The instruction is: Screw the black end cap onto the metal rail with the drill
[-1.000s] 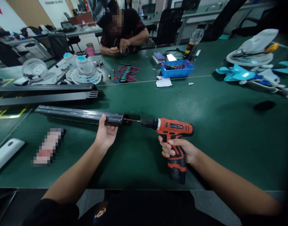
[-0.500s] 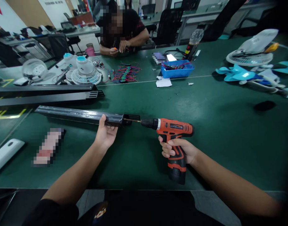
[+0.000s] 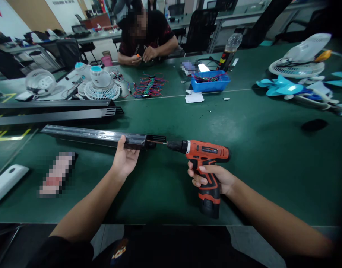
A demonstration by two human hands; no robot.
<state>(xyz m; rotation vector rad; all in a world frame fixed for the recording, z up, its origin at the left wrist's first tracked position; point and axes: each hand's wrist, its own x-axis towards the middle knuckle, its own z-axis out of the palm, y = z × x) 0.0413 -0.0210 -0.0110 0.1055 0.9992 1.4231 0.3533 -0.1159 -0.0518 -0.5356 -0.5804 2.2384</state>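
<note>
Your left hand (image 3: 125,160), curled around a long black metal bar (image 3: 98,136); your right hand (image 3: 211,176), closed on an orange-and-black cordless drill (image 3: 206,150) (bit toward the bar's end).

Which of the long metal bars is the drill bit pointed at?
The nearest bar, held in the left hand, its slotted end facing the drill. The other bars lie farther back, no hand on them.
</note>
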